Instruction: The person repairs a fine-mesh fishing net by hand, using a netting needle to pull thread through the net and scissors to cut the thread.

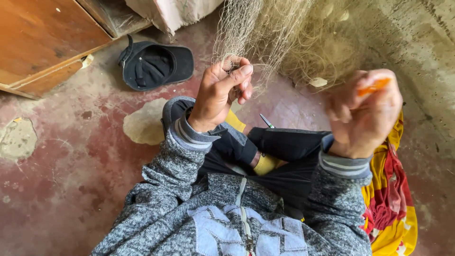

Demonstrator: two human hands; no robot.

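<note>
Pale tangled fishing net [284, 38]: left hand [220, 95] grip pinched shut on its strands, right hand [362, 114] beside it, blurred, closed around orange flat needle [374, 86].

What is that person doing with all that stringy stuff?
A person sits cross-legged on a worn red floor with a pale fishing net hanging in front. The left hand pinches some of the net's strands. The right hand, blurred, grips a small orange tool. A black cap lies upside down on the floor nearby, and a yellow and red cloth sits beside the person.
</note>
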